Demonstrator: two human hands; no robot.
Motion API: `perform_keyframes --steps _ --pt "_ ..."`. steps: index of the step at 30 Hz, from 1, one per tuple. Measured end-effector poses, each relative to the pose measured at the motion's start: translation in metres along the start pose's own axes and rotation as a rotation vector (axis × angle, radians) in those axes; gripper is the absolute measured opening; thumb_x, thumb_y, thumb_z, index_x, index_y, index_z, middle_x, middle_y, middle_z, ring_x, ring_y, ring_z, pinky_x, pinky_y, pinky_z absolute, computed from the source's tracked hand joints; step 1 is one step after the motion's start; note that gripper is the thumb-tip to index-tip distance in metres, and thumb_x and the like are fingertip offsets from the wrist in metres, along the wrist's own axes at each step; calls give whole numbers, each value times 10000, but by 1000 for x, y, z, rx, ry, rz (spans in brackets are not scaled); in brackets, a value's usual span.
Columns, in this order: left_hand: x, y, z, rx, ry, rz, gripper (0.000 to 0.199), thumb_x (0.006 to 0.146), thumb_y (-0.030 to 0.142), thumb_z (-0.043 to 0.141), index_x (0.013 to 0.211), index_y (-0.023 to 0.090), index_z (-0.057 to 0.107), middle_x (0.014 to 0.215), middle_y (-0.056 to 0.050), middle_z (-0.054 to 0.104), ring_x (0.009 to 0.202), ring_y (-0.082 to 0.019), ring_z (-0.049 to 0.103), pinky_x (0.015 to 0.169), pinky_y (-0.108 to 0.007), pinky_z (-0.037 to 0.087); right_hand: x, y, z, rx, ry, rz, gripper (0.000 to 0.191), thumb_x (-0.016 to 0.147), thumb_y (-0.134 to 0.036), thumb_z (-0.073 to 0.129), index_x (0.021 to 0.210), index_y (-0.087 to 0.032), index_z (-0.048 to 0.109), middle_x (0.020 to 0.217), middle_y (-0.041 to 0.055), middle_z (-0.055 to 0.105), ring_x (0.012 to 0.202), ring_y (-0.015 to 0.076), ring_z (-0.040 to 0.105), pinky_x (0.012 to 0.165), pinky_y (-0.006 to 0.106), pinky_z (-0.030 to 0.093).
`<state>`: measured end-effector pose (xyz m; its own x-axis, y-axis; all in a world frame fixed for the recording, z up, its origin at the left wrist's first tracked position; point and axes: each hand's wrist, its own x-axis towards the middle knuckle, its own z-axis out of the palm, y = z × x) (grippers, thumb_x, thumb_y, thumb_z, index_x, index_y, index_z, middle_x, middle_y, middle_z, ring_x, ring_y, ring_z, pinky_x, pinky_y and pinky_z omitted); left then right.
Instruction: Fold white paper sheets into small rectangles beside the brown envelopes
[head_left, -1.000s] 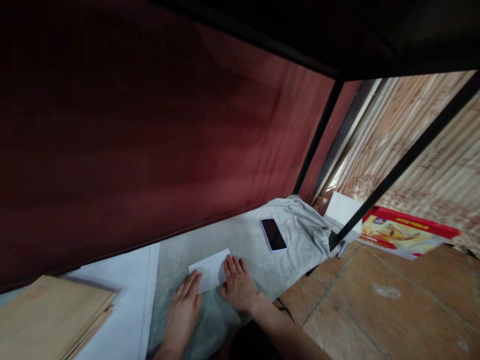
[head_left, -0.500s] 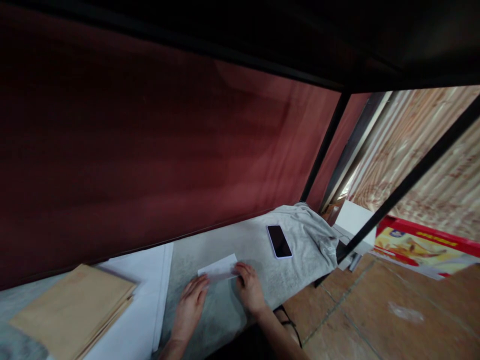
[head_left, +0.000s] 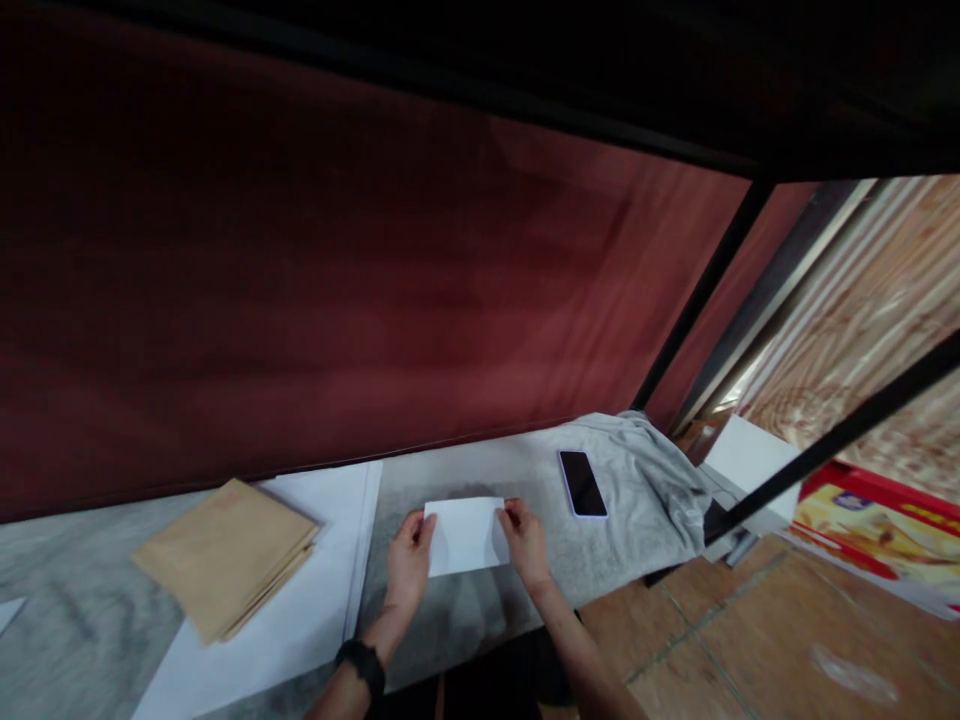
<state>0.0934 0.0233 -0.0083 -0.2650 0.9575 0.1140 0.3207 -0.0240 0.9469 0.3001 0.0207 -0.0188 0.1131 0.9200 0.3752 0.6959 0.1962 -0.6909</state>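
Note:
Between my two hands is a small white sheet of paper (head_left: 466, 538), its face turned up toward me. My left hand (head_left: 409, 562) pinches its left edge, with the thumb on top. My right hand (head_left: 525, 543) grips the upper right edge in the same way. The sheet looks lifted a little off the grey cloth (head_left: 465, 625) that covers the table. To the right of my right hand lies a phone (head_left: 583, 484) with a dark screen. A black band (head_left: 363, 668) is on my left wrist.
Left of my hands, a stack of brown envelopes (head_left: 229, 555) rests on large white sheets (head_left: 292, 625). A dark red panel (head_left: 337, 300) stands behind the table. Black frame bars (head_left: 709, 285) rise at the right. On the floor are a white box (head_left: 750, 465) and a red-yellow carton (head_left: 877, 525).
Half a second ago the paper lay flatter under my fingers; now both hands hold it by its side edges, tilted up. The view has shifted left, and the wristband has come into sight.

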Motion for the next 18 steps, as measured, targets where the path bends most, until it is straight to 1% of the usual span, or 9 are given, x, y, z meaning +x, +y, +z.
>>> perform_keyframes --steps 3,5,7,9,11,13,15,16,18 --pt "4 -12 4 7 12 -35 366 842 481 525 1020 178 629 660 16 632 607 -195 628 604 -316 516 5 3 6 -59 2 7 435 1045 -351 280 1033 -189 683 822 65 745 719 205 716 653 290 550" --pt "3 -19 3 31 -32 -22 412 833 391 556 1177 168 595 682 28 642 609 -191 637 633 -327 534 8 5 11 -101 1 8 412 1037 -315 294 1040 -194 688 844 72 747 739 215 720 680 305 551" --pt "1 -24 1 84 -101 25 464 835 283 558 1287 178 548 754 25 665 657 -177 658 694 -329 555 10 6 17 -146 0 7 381 1026 -276 313 1051 -199 686 895 86 747 814 233 722 755 339 551" --pt "-3 -27 0 170 -123 82 461 849 199 527 1310 184 543 876 -6 687 740 -168 677 764 -335 568 10 7 22 -196 -2 4 352 1015 -246 335 1089 -198 675 969 107 740 927 260 707 856 395 532" --pt "-7 -29 1 261 -81 140 425 875 165 495 1294 175 565 1034 -60 684 868 -179 688 851 -360 568 8 8 26 -244 -5 1 344 1006 -223 350 1169 -183 651 1050 135 722 1031 284 672 930 450 499" --pt "-11 -31 3 336 -29 205 399 904 156 463 1284 164 581 1176 -107 648 1024 -203 674 948 -392 548 3 9 28 -282 -7 -3 367 1001 -203 354 1256 -159 614 1143 160 694 1102 294 636 967 482 473" --pt "-14 -32 8 395 -10 257 397 921 144 432 1285 172 590 1258 -117 614 1128 -212 646 1011 -404 526 -7 10 28 -304 -16 -44 390 1004 -185 348 1312 -144 585 1254 169 656 1173 279 602 998 473 457" --pt "-15 -33 10 419 -8 270 398 923 136 424 1279 177 597 1272 -114 607 1142 -211 643 1020 -400 525 -12 10 28 -308 -32 -86 397 1009 -180 346 1327 -143 579 1304 162 638 1212 264 585 1021 456 447" --pt "-17 -34 13 451 -13 276 388 920 129 419 1247 178 621 1270 -109 606 1113 -208 659 1005 -389 541 -24 10 28 -317 -84 -187 403 1019 -189 357 1359 -153 571 1386 133 608 1293 234 542 1081 428 410"
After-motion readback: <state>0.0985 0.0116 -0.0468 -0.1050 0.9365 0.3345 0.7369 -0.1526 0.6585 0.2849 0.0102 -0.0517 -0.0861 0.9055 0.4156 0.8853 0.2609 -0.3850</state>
